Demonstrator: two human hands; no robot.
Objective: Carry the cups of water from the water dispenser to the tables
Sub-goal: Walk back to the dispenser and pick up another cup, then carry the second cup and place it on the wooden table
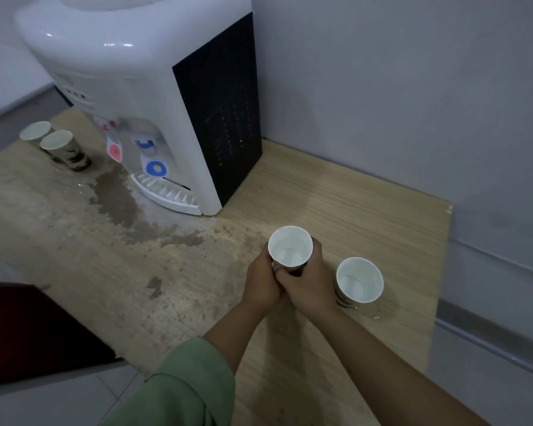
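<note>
A white-lined paper cup of water (290,247) is being held upright by both hands over the worn wooden table (366,204), in front of the white water dispenser (130,87). The left hand (263,279) and right hand (310,285) are being wrapped closed around its lower wall. A second filled paper cup (359,279) is standing just beside the right hand. The thin wall is likely being deformed easily; a light mid-wall hold is advised.

Both forearms reach in from bottom of frame, meeting lower center. Left hand (260,282) and right hand (310,287) are touching, fingers curled closed round one paper cup (290,248). Green sleeve (182,388) pushed up left arm.
</note>
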